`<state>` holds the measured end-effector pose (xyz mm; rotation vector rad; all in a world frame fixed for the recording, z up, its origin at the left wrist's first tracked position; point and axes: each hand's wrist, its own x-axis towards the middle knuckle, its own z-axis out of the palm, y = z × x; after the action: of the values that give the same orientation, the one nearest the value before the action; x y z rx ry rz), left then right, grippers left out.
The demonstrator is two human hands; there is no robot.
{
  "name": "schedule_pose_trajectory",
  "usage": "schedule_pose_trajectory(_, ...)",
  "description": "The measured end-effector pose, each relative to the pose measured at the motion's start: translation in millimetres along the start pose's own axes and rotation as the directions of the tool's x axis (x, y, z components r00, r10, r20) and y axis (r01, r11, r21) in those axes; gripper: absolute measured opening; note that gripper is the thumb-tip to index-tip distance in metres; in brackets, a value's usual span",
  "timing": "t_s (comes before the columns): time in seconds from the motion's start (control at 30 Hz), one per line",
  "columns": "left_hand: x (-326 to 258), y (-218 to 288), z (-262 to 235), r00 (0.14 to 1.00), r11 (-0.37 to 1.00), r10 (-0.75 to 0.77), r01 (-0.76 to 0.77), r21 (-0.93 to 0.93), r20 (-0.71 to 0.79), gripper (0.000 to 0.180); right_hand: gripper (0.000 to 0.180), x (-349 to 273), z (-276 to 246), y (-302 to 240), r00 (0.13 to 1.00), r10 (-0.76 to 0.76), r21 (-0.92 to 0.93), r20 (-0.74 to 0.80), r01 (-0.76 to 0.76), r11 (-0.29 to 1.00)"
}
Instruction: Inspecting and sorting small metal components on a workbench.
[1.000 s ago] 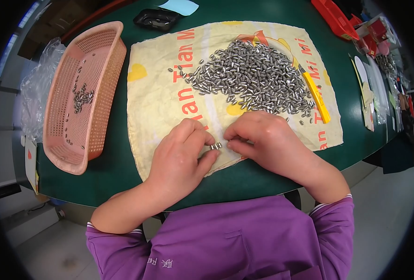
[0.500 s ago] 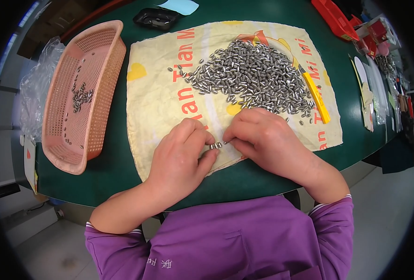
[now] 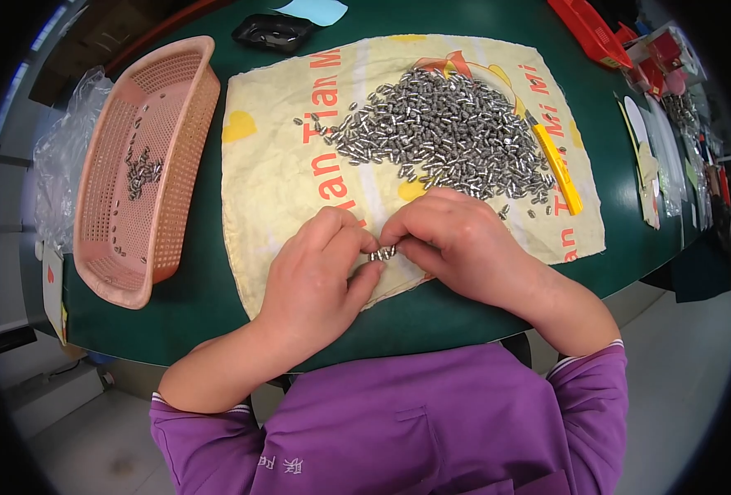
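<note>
short row of small silvery metal pieces [image 3: 383, 253] sits between the fingertips of both hands, low on the cloth, directly in front of the wearer.

left hand [image 3: 314, 268]: thumb and forefinger pinch the row at its left end; remaining fingers curled.

right hand [image 3: 464, 241]: thumb and forefinger drawn together, tips touching the row's right end. whether they grip a separate piece, cannot tell.

under both hands: pale yellow cloth [image 3: 270, 177] with red lettering and yellow hearts, its near edge just below the fingers.

beyond the right hand: large heap of like metal pieces [image 3: 456, 136], near the knuckles. a few strays [image 3: 532, 214] lie between heap and right forearm.

farther right of the right hand, beside the heap: yellow cutter [image 3: 558, 171], lying aslant.

well left of the left hand: pink perforated basket [image 3: 185, 194], off the cloth, with a small cluster of pieces [image 3: 143, 176] inside. clear plastic bag [image 3: 62, 169] on its far side.

far beyond the left hand: black tray [image 3: 273, 35], light blue sheet [image 3: 316, 11] by it.

far beyond the right hand: red tray [image 3: 588, 33].

all on a green table [image 3: 431, 312].
</note>
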<state>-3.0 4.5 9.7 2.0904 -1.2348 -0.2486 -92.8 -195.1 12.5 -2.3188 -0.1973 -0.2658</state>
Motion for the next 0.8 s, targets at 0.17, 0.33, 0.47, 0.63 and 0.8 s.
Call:
schedule_pose_trajectory(0.17,0,0,0,1.0,1.0,0.013,-0.013,0.007,-0.001,0.027,0.017,0,0,-2,1.0,0.031,0.04,0.001,-0.031,0.999)
schedule_pose_trajectory(0.33,1,6,-9,0.997,0.997,-0.061,0.064,-0.048,0.051,0.027,0.018,0,-4,-4,0.999,0.008,-0.019,-0.047,-0.009,1.0)
schedule_pose_trajectory(0.47,0,4,-20,0.99,0.995,-0.085,0.091,-0.05,0.115,0.027,0.014,-4,-14,-3,0.998,-0.058,-0.157,0.018,0.06,0.986)
schedule_pose_trajectory(0.63,1,2,-24,0.987,0.998,-0.068,0.067,0.006,0.146,0.023,0.017,-5,-10,-4,0.999,-0.046,-0.134,0.02,0.049,0.99)
schedule_pose_trajectory(0.8,0,1,-27,0.985,0.997,-0.078,0.076,0.02,0.151,0.023,0.018,-3,-7,-4,0.998,-0.057,-0.14,0.032,0.061,0.988)
